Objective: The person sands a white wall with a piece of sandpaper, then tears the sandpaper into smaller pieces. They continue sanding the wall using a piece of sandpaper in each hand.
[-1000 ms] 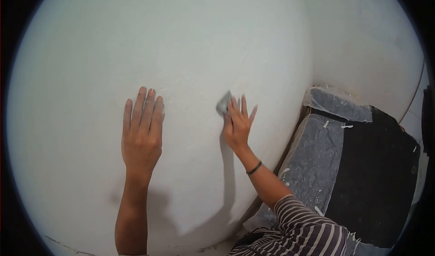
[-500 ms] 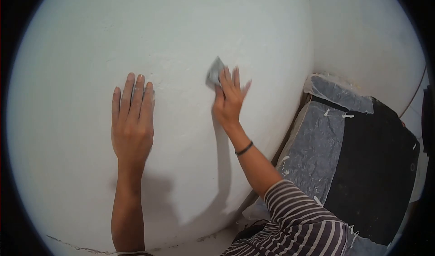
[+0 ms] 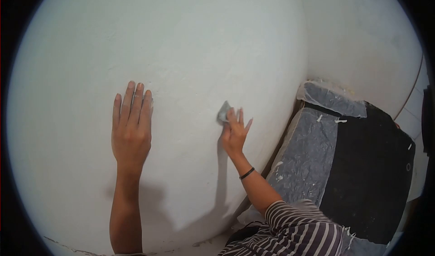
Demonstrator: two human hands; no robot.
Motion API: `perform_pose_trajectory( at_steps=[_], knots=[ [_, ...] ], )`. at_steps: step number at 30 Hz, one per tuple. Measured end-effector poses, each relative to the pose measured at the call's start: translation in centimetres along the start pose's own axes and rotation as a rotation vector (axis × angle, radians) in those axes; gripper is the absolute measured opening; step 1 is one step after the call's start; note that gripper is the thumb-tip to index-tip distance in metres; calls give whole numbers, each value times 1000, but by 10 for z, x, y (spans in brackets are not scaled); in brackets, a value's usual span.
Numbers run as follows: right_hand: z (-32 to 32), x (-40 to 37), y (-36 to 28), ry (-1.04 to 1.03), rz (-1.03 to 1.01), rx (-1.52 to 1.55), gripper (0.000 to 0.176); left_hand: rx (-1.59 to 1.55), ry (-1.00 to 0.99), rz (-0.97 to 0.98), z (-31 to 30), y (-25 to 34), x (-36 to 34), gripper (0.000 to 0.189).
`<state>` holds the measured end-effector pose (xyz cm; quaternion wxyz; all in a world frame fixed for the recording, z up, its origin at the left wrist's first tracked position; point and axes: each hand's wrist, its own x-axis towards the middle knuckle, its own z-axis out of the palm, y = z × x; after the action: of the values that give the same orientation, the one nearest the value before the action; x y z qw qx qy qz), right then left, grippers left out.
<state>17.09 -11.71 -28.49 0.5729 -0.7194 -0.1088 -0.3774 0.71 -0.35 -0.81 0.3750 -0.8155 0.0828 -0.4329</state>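
My left hand (image 3: 131,131) lies flat on the white wall (image 3: 181,52), fingers stretched upward and only slightly apart. A little grey shows between and beside its fingers; I cannot make out whether something is under them. Farther right, my right hand (image 3: 234,132) presses a folded grey piece of sandpaper (image 3: 224,112) against the same wall. The thumb and first fingers are on the sandpaper, while the outer fingers spread away from it. One pointed corner of the sheet sticks out above the fingertips. A dark band circles my right wrist.
Low on the right stands a black surface (image 3: 367,170) partly covered with grey plastic sheeting (image 3: 304,152), with white scraps on it. A second wall (image 3: 362,34) meets the first at a corner behind it. A crack (image 3: 68,244) runs along the wall's bottom left.
My right hand has slid down the wall with the sandpaper, and slightly to the right. My left hand keeps its flat pose at nearly the same place. The view has shifted slightly.
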Motion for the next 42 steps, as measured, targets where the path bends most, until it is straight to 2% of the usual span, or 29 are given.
perform_pose_trajectory(
  at_steps=[1, 2, 5, 7, 9, 11, 12, 15, 17, 19, 21, 22, 26, 29, 33, 34, 36, 38, 41, 42],
  knots=[
    [-5, -2, 6, -14, 72, -18, 43, 0, 1, 1, 0, 0, 0, 34],
    [2, 13, 16, 59, 118, 11, 42, 1, -4, 13, 0, 0, -1, 34],
    [8, 38, 8, 109, 222, 63, 41, 15, -15, 17, 0, 1, 0, 34],
    [5, -6, -13, 90, 58, 61, 45, 15, -9, 15, 1, 0, -2, 34],
    [1, -25, -26, 9, 39, 85, 46, 5, 1, 5, 1, 2, -1, 33],
    [5, 9, -13, 95, 85, 55, 42, 0, -6, 9, -2, 2, -2, 33],
    [4, 32, -12, 123, 170, 46, 40, 9, -10, 13, -2, 0, -2, 33],
    [7, 39, -13, 138, 240, 83, 39, 15, -24, 20, -2, 2, -2, 33],
    [-1, -2, -24, 12, 157, 91, 42, 19, -22, 18, -3, 2, -1, 33],
    [-8, -1, -14, -46, 117, 37, 42, 13, -4, 17, -2, 2, 1, 32],
    [4, 44, 16, 94, 158, -18, 42, 15, -10, 21, -2, 1, -2, 32],
    [4, 70, 21, 87, 312, -5, 44, 16, -12, 21, -2, 1, -1, 31],
    [6, 38, 8, 53, 210, 30, 42, -5, 2, 14, -1, 2, -1, 32],
    [-1, 42, 11, 30, 135, -11, 42, 8, -12, 22, -3, 2, -1, 32],
    [3, 98, 24, 107, 381, -40, 40, 11, -20, 22, -2, 2, -2, 31],
    [4, 84, 20, 115, 341, -21, 40, 7, -20, 24, -3, 2, -2, 31],
    [-5, 45, 8, 6, 298, -34, 40, -6, -7, 20, -3, 3, 0, 30],
    [-10, 47, 15, -48, 237, -84, 43, -13, -5, 20, -4, 2, -1, 30],
    [-8, 107, 41, -6, 474, -75, 45, 27, -29, 36, -5, 1, 1, 30],
    [0, 107, 46, 36, 445, -81, 46, 22, -32, 37, -5, 1, 0, 30]
  ],
)
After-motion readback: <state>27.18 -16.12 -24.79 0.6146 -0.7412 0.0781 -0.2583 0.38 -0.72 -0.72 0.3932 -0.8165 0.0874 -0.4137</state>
